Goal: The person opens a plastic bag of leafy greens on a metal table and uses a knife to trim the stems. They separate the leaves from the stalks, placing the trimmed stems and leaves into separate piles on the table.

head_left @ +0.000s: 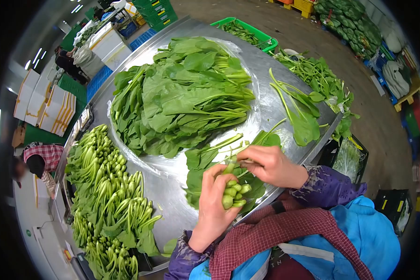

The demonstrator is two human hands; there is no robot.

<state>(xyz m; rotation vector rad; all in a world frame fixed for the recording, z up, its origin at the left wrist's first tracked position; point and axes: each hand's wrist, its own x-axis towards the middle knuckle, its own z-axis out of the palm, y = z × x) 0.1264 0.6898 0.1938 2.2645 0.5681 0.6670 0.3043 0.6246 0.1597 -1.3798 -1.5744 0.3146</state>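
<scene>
My left hand (214, 198) is wrapped round a bunch of leafy greens (234, 193), its thick pale cut ends facing me. One stem (230, 164) sticks up out of that grip. At its tip the thumb and fingers of my right hand (276, 167) are pinched together on the stem. Loose leaves (198, 161) lie on the metal table (165, 205) under and behind both hands. Beyond them a large heap of leafy greens (186, 98) rests on clear plastic film (165, 168).
Stacked bunches (112, 186) line the table's left side. Loose leaves (303, 116) and a pile of trimmings (319, 79) lie at the right edge. A green crate (268, 42) stands behind, black crates (392, 205) on the floor. Another person (44, 161) is at far left.
</scene>
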